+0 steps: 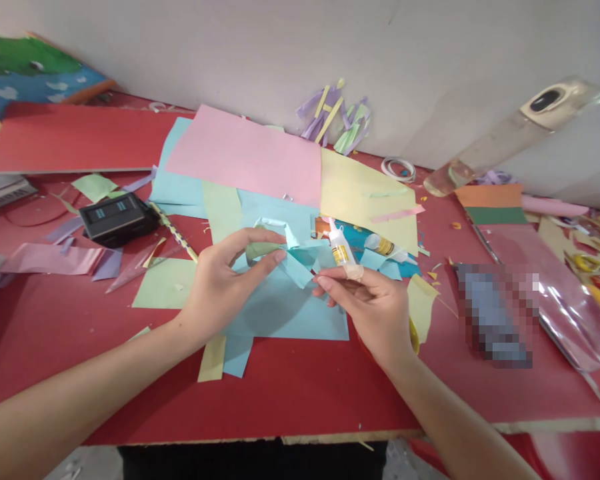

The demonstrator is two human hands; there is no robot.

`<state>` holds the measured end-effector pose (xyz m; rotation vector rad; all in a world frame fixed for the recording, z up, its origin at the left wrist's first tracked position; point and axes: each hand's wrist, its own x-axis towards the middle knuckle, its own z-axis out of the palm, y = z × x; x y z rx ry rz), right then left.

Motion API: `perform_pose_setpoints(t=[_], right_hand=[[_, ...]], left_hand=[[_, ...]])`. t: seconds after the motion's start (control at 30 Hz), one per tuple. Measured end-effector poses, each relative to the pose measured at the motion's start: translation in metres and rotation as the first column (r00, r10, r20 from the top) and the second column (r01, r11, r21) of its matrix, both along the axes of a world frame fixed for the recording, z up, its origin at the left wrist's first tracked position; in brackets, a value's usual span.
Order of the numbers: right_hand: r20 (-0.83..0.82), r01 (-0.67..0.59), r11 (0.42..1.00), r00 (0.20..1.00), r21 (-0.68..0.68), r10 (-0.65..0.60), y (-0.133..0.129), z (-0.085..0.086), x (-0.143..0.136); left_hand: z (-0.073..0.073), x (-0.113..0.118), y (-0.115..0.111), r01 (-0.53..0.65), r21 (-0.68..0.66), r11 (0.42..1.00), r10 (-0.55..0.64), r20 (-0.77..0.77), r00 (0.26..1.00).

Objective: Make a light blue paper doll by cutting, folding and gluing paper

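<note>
Near the middle of the table, my left hand (233,273) pinches a folded light blue paper strip (298,268) between thumb and fingers. The strip slants down to the right, and its lower end meets the fingertips of my right hand (367,300), which are pressed together on it. A light band is wrapped round a finger of the right hand. A white glue bottle (340,247) with a yellow label stands just behind the right fingers. Another glue bottle (387,248) lies to its right. Light blue sheets (290,317) lie under both hands.
Pink paper (250,153) and yellow paper (365,190) lie at the back. On the left are a black box (117,219) and a patterned stick (175,231). A clear bottle (510,140) leans right; a pixelated object (497,313) and a glossy pink sleeve (570,300) lie below it.
</note>
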<state>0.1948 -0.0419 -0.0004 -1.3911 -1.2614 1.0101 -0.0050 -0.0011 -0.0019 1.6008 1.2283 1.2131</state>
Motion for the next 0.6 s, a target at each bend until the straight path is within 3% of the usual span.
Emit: perform_pose_setpoints(t=[0.33, 0.6], right_hand=[[-0.045, -0.050, 0.998, 0.998, 0.042, 0.052, 0.0020, -0.0037, 0.0012], [-0.022, 0.003, 1.000, 1.000, 0.030, -0.002, 0.0011, -0.0029, 0.0003]], left_hand=[[-0.0026, -0.0002, 0.0001, 0.013, 0.003, 1.000, -0.013, 0.028, 1.000], [-0.0039, 0.0001, 0.0000, 0.010, -0.003, 1.000, -0.010, 0.042, 0.999]])
